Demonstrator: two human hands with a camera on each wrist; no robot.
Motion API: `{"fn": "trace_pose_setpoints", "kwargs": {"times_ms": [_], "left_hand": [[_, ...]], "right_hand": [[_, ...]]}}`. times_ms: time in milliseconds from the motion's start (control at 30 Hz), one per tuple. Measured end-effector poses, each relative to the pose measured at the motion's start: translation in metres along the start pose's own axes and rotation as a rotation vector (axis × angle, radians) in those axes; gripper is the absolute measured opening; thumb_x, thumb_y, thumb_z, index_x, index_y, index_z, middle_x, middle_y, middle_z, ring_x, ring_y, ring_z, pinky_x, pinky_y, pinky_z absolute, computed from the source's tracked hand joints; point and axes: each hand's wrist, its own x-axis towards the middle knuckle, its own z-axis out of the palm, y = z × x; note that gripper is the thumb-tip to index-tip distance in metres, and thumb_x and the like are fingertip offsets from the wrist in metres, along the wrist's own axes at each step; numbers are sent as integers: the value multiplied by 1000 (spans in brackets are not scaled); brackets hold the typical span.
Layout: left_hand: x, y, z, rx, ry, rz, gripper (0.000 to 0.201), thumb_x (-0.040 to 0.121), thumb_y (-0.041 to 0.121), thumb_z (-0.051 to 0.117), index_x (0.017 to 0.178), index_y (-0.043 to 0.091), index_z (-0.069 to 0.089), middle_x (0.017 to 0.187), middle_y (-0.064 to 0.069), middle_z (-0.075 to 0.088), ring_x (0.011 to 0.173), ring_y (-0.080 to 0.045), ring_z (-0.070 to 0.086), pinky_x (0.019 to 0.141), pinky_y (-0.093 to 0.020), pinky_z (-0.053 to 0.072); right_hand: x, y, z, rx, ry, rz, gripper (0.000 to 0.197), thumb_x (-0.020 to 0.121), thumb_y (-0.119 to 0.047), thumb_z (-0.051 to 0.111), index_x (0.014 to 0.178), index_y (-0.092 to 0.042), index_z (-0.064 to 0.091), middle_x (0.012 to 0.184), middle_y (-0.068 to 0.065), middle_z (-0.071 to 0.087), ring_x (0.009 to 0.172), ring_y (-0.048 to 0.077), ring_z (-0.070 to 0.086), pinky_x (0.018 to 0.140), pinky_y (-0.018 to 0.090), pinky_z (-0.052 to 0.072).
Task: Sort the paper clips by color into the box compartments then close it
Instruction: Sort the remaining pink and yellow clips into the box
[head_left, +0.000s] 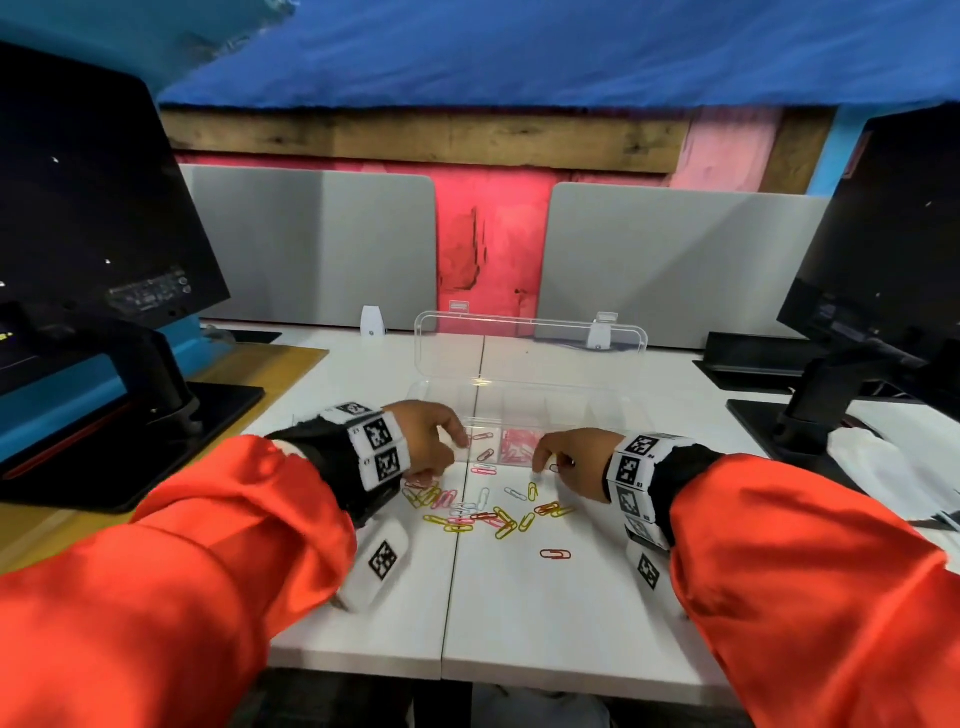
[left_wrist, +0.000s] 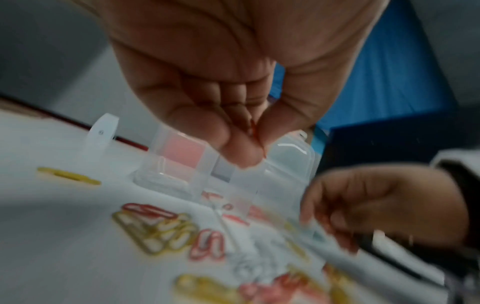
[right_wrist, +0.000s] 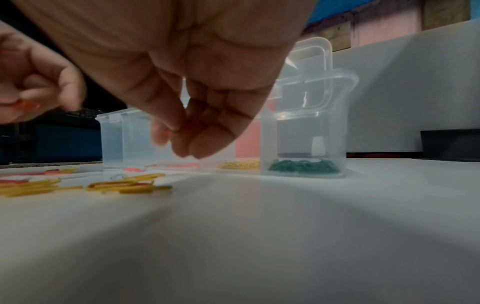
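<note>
The left hand (left_wrist: 233, 115) is pinching a red wire paper clip (left_wrist: 253, 128) over the open clear plastic box (head_left: 524, 410). The right hand (head_left: 569, 460) is pinching another red clip (head_left: 555, 467) just beside it. Loose colourful paper clips (head_left: 483, 512) are lying on the white bench (head_left: 545, 613).

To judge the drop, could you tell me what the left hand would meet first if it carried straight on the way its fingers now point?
Probably the clear box: the left hand, pinching a red clip, points forward and down at the near compartments. Depth is unclear.
</note>
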Motion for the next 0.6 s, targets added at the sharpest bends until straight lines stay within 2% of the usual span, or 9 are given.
{"fn": "trace_pose_setpoints", "kwargs": {"times_ms": [67, 133, 200, 267, 300, 367, 467, 567, 600], "left_hand": [[0, 5, -7, -201, -10, -81, 32, 89, -2, 43, 81, 21, 64, 63, -2, 55, 31, -3, 51, 41, -14, 42], [0, 9, -12, -344, -3, -138, 40, 88, -7, 34, 71, 13, 64, 61, -5, 52, 31, -6, 50, 40, -15, 39], [-2, 11, -14, -472, -28, -172, 39, 88, -7, 29, 66, 10, 57, 61, -5, 49, 37, -10, 48, 39, -13, 35], [-2, 12, -12, -528, -38, -225, 33, 89, -3, 29, 68, 10, 51, 62, -5, 46, 43, -13, 43, 37, -12, 29], [-2, 14, -10, -515, -37, -246, 28, 89, -1, 32, 71, 10, 51, 61, -5, 45, 44, -13, 39, 38, -12, 28], [-2, 18, -5, -330, -30, -240, 15, 88, 2, 38, 84, 9, 51, 60, -4, 40, 46, -14, 33, 41, -14, 25], [-2, 20, 7, 98, -42, -113, 16, 92, 6, 44, 103, 15, 53, 62, 0, 39, 49, -11, 33, 34, -13, 28], [-5, 14, 19, 321, -48, 24, 15, 87, 14, 52, 77, 26, 52, 65, 11, 48, 54, -5, 46, 39, -9, 35], [-6, 13, 22, 390, -54, 51, 12, 86, 18, 54, 77, 26, 54, 66, 12, 51, 59, -7, 50, 43, -10, 36]], "right_hand": [[2, -2, 0, -21, -31, 8, 34, 90, -4, 36, 92, -23, 63, 101, 0, 58, 81, 13, 47, 56, 13, 31], [2, -3, 0, -48, -44, 22, 30, 92, -6, 34, 71, -23, 46, 86, -2, 52, 88, 16, 43, 56, 12, 27], [2, -2, 0, -59, -66, 21, 30, 96, -10, 31, 70, -23, 38, 77, -6, 42, 90, 16, 39, 56, 13, 26], [1, -2, 0, -42, -74, -3, 19, 94, -17, 38, 77, -22, 43, 77, -9, 43, 85, 15, 43, 61, 17, 32], [0, -2, 0, -15, -77, -3, 11, 92, -22, 44, 81, -23, 47, 75, -12, 44, 77, 12, 46, 62, 19, 34], [-2, -1, 1, 17, -105, -14, 5, 87, -29, 58, 88, -28, 53, 69, -15, 43, 62, 2, 41, 55, 17, 32], [1, -1, 1, -18, -164, -23, 11, 83, -28, 66, 85, -27, 55, 69, -15, 44, 62, 1, 41, 55, 15, 32], [3, -2, 0, -47, -196, -5, 19, 83, -23, 64, 69, -26, 52, 72, -12, 51, 75, 10, 49, 56, 16, 35], [3, -2, 1, -57, -203, 1, 22, 83, -22, 63, 65, -25, 51, 70, -11, 51, 74, 11, 50, 56, 17, 36]]}}
